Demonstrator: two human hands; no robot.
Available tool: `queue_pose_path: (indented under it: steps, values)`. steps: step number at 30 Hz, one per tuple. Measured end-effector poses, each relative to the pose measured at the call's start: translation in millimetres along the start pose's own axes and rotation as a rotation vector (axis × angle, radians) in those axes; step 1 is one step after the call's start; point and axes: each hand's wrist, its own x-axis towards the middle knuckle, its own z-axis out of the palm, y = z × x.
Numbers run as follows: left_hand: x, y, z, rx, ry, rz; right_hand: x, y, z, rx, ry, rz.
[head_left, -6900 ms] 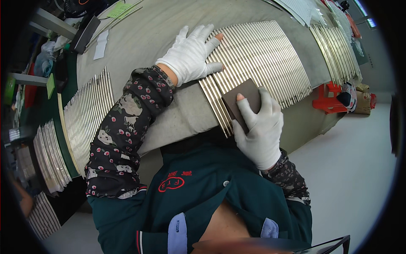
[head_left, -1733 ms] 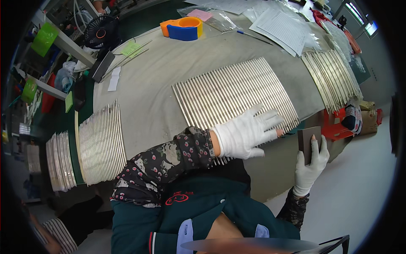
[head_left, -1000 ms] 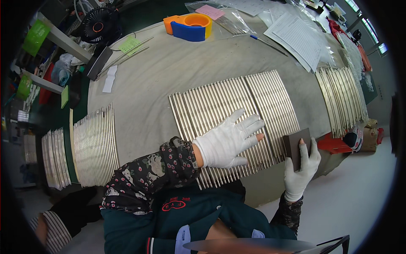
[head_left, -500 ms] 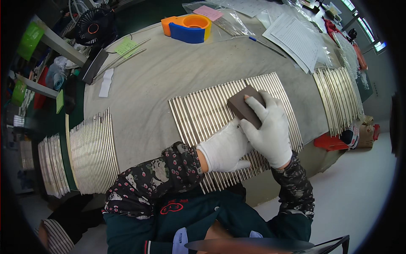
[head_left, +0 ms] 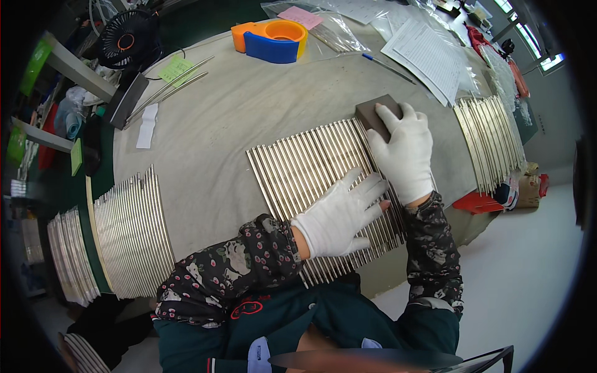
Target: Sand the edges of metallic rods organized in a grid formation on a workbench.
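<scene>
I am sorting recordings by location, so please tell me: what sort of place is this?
Probably a workshop or factory: many metal rods lie side by side on a worktable, where a tape dispenser also sits.

The table (head_left: 205,124) has a grey, faintly streaked surface. A row of metal rods (head_left: 298,168) lies side by side at its near middle; a left rod group (head_left: 134,230) and a right rod group (head_left: 490,143) flank it. Along the far side rest an orange-and-blue tape dispenser (head_left: 273,46), a clear bag (head_left: 339,31), a pen (head_left: 388,68) and paper sheets (head_left: 426,62).
</scene>
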Motion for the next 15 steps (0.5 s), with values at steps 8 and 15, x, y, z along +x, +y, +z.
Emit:
queue_pose_path:
  steps: [8, 15]
  values:
    - [3, -2, 1, 0.002, 0.046, 0.029, -2, 3, 0, -0.100, 0.040, -0.035]
    - [0, -2, 3, 0.009, 0.055, 0.024, -12, 7, -9, -0.020, 0.035, -0.044]
